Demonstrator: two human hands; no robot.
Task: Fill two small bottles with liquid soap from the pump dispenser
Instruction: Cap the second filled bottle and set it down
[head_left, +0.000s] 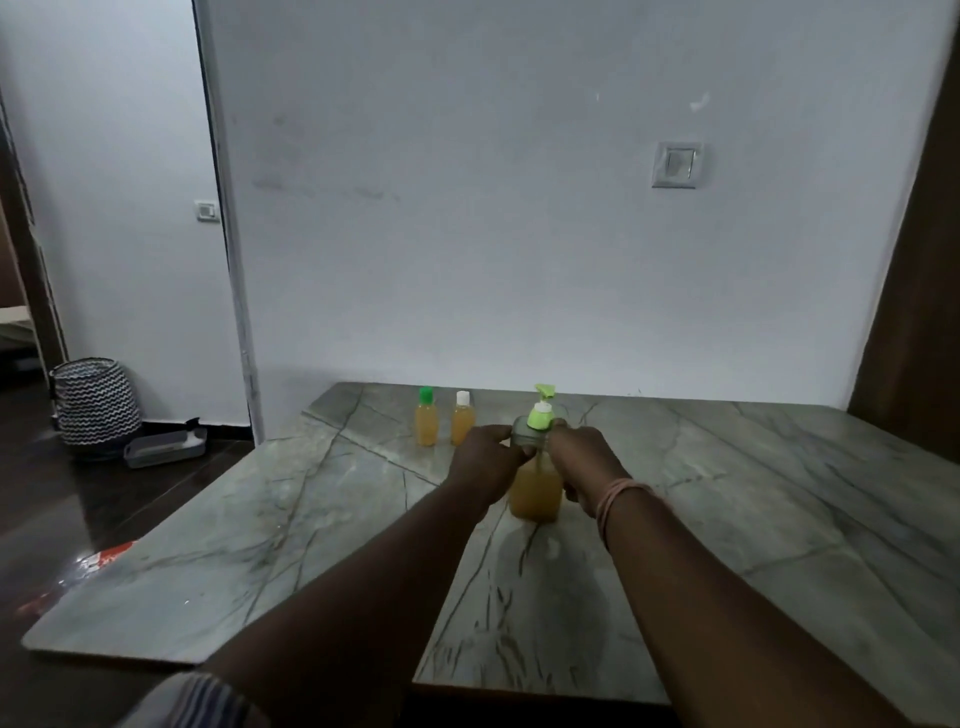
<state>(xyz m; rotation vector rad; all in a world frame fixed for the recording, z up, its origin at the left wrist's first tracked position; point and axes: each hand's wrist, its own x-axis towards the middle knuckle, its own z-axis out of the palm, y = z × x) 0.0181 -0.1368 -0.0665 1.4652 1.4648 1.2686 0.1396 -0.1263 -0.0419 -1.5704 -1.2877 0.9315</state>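
Both hands, left (485, 457) and right (584, 457), grip the pump dispenser (536, 486) between them.

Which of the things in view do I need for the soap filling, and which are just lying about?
Job: clear pump dispenser of amber soap with green pump, held by left hand and right hand; green-capped small bottle; white-capped small bottle.
Lying about: zigzag-patterned basket; grey tray; wall switch.

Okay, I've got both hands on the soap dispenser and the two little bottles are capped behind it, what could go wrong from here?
1. Both hands, left hand and right hand, grip the pump dispenser near its top; a tilt could tip it on the marble table.
2. The green-capped bottle and white-capped bottle stand close behind your left hand; a reach could knock them over.
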